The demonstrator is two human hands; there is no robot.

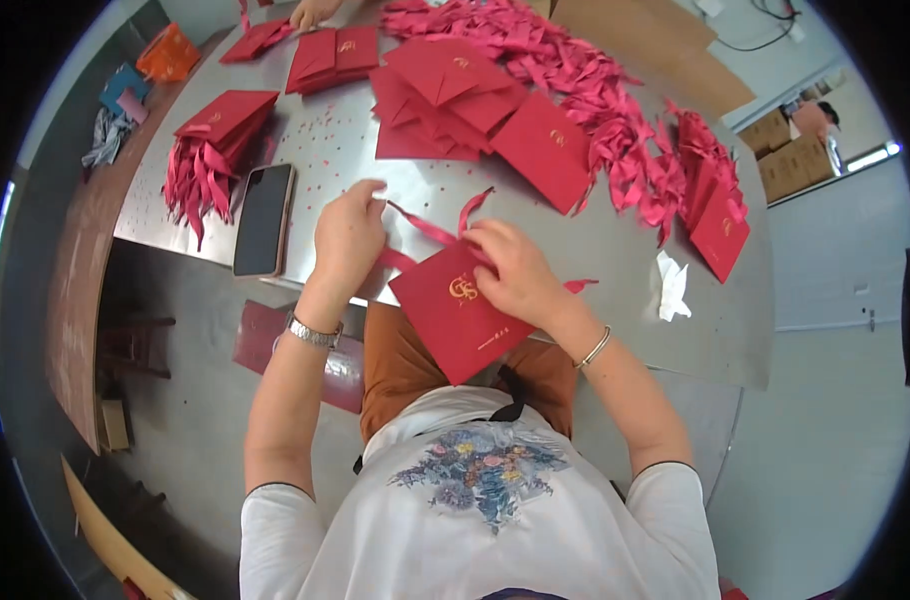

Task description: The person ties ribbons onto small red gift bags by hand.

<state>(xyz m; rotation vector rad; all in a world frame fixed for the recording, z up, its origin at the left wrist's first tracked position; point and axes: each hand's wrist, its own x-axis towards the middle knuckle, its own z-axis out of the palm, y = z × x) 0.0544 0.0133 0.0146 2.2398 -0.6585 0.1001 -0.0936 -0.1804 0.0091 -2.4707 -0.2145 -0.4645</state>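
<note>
A small red paper gift bag (pixel 465 315) with a gold emblem hangs tilted in front of me, at the near edge of the metal table. My right hand (pixel 515 265) grips its upper edge, the thumb lying on the front face. Pink ribbon (pixel 425 225) loops out from the top of the bag, one dark-tipped end standing up near my right fingers. On the left, my left hand (pixel 350 235) is closed with its fingers curled, and ribbon shows beside its palm side. Its exact hold on the ribbon is partly hidden.
Red bags lie stacked (pixel 445 100) ahead, with a long heap of pink ribbons (pixel 615 130) behind and to the right. More ribboned bags (pixel 225 125) are at the left, near a phone (pixel 264 220). Crumpled white paper (pixel 672 287) is at right. Another person's hand (pixel 313 12) reaches in far left.
</note>
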